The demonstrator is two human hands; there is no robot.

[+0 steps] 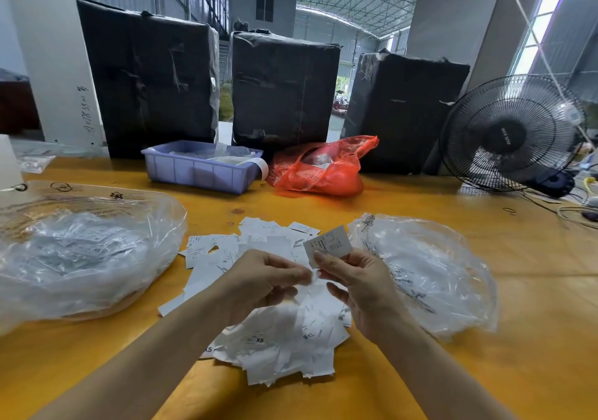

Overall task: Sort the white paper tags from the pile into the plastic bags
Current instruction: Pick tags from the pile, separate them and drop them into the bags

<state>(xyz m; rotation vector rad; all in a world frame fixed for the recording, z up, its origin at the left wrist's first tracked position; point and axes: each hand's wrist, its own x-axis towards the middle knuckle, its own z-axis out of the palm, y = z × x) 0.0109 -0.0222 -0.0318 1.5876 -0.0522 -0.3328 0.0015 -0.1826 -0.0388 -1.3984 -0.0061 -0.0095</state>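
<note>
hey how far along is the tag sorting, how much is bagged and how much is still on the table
Partly done. The left plastic bag already holds a good heap of tags; the right plastic bag looks nearly empty. In hand: the right hand holds up a tag, and the left hand pinches something small beside it. Left: a large pile of tags still on the table.

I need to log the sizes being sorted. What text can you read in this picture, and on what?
"XS": tags in the pile, and a tag inside the left plastic bag.
Held tag in right hand: print too small.
Right plastic bag, fan hub, pillar handwriting: unreadable.
</note>
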